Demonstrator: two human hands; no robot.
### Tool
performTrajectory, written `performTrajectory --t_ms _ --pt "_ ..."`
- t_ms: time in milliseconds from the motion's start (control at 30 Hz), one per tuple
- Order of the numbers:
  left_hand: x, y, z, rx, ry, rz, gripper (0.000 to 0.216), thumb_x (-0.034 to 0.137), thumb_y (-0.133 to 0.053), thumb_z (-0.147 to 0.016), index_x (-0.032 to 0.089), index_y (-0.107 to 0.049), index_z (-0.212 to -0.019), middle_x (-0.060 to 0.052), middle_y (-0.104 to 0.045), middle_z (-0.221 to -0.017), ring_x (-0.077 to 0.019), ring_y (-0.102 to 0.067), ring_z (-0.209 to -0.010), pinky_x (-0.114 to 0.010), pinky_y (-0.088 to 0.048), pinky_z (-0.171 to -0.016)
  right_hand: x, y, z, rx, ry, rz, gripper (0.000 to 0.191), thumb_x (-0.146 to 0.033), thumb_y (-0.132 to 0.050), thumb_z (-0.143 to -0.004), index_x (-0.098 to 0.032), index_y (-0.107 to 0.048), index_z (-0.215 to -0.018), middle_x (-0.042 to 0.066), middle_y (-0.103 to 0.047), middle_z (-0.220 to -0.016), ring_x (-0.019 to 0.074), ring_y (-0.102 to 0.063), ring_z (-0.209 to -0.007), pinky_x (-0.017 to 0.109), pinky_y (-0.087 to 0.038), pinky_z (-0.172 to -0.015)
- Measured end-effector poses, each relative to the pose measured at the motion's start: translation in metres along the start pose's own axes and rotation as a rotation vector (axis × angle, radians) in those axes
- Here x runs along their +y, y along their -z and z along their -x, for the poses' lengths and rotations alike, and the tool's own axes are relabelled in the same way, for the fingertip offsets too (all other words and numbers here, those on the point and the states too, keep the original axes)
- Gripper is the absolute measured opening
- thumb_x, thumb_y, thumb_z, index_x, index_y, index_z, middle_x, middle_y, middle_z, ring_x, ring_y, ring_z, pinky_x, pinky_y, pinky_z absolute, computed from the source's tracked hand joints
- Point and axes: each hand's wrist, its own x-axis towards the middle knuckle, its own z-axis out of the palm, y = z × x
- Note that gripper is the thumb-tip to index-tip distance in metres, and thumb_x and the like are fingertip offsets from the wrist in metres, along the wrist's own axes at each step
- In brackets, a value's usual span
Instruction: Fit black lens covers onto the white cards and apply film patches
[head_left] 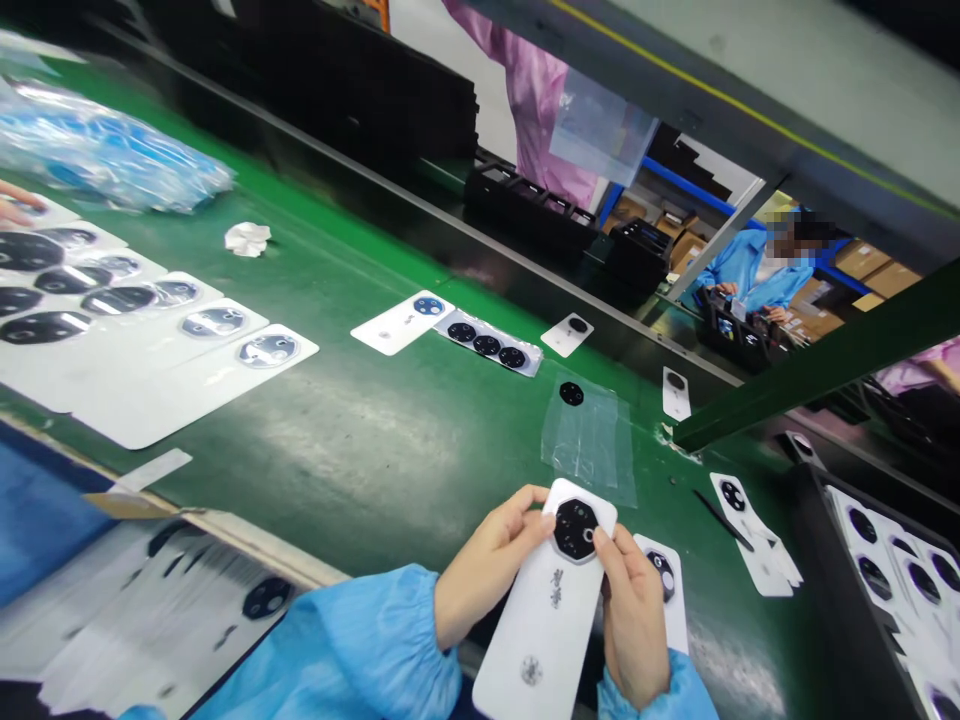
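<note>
I hold a white phone back cover (544,610) with a black octagonal camera piece (575,529) near its top. My left hand (491,565) grips the cover's left edge, fingers curled at the top corner. My right hand (632,610) grips the right edge, thumb pressing on the rim of the black camera piece. Both sleeves are light blue. Another white cover (667,590) lies partly under my right hand on the green belt (390,440).
Rows of white covers (150,340) lie overlapped at left, beside a blue plastic bag (97,150). A clear film (589,440) with a black disc lies ahead. Loose covers (405,322), a strip of black discs (487,345), a black tray (892,570) at right. Other workers stand beyond the belt.
</note>
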Motion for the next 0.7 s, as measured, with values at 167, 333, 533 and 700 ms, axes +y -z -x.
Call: performTrajectory --t_ms 167,333,533,700 --pt "-0.001 0.016 0.007 -0.121 -0.016 -0.219 0.042 0.051 -0.065 -0.071 0.018 -0.044 -0.087 0.001 -0.054 -0.075 -0.0104 -0.054 -0.058 -0.018 -0.041 -0.043 -0.008 -0.002 -0.019 0.086 0.136 -0.006 0.034 -0.049 -0.062 -0.076 -0.021 -0.060 -0.096 0.002 -0.067 -0.077 0.0177 -0.058 -0.068 0.026 -0.046 -0.056" --pt "0.055 0.046 -0.017 0.315 -0.254 -0.466 0.025 0.037 -0.058 -0.078 0.015 -0.051 -0.087 0.004 -0.050 -0.062 -0.0096 -0.050 -0.048 -0.017 -0.037 -0.035 -0.011 -0.015 -0.026 -0.021 0.288 0.085 0.047 -0.054 -0.058 -0.078 -0.020 -0.057 -0.111 0.008 -0.066 -0.092 0.0182 -0.060 -0.072 0.027 -0.048 -0.056" --pt "0.173 0.113 -0.107 0.685 -0.331 -0.582 0.025 0.028 -0.053 -0.089 0.014 -0.053 -0.109 -0.004 -0.059 -0.095 -0.0126 -0.059 -0.072 -0.027 -0.051 -0.061 0.000 0.017 -0.023 0.122 0.309 0.234 0.044 -0.057 -0.065 -0.069 -0.022 -0.067 -0.094 0.009 -0.067 -0.095 0.0201 -0.063 -0.073 0.026 -0.051 -0.057" --pt "0.217 0.152 -0.161 0.813 -0.320 -0.685 0.031 0.031 -0.053 -0.089 0.015 -0.052 -0.115 -0.008 -0.056 -0.113 -0.0199 -0.059 -0.095 -0.040 -0.051 -0.079 0.007 0.083 -0.014 0.271 0.249 0.364 0.042 -0.059 -0.064 -0.067 -0.023 -0.070 -0.088 0.007 -0.066 -0.096 0.0197 -0.063 -0.075 0.024 -0.052 -0.058"
